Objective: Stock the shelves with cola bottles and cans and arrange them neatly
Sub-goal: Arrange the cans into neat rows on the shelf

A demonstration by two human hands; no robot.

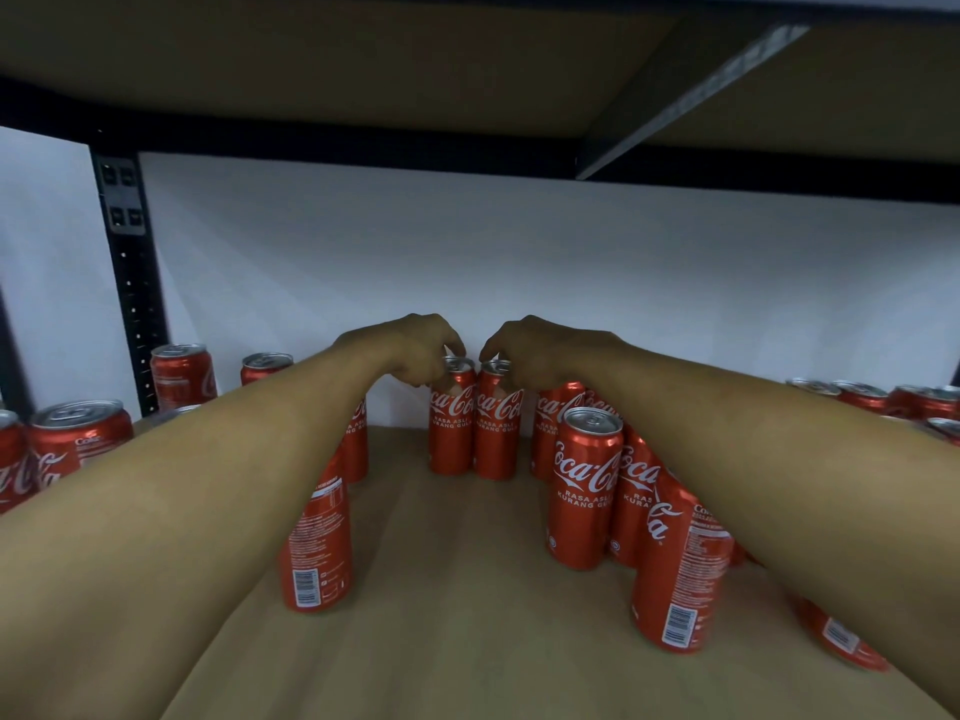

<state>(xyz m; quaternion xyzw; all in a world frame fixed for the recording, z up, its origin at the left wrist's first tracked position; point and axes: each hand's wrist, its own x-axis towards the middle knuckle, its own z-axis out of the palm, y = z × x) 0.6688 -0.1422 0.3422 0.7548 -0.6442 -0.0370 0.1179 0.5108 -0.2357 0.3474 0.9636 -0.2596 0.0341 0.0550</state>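
Two tall red cola cans stand upright side by side at the back of the wooden shelf (457,589), near the white wall. My left hand (415,350) grips the top of the left can (451,433) with curled fingers. My right hand (540,356) grips the top of the right can (497,439) the same way. Both forearms reach deep into the shelf. More red cans stand in a column on the right (584,491) and on the left (318,553), partly hidden under my arms.
Shorter red cans stand on the neighbouring shelf at the far left (78,439) and far right (862,394). A black perforated upright (132,283) divides the bays. The shelf board above (363,59) hangs low overhead. Bare wood lies between the two can columns.
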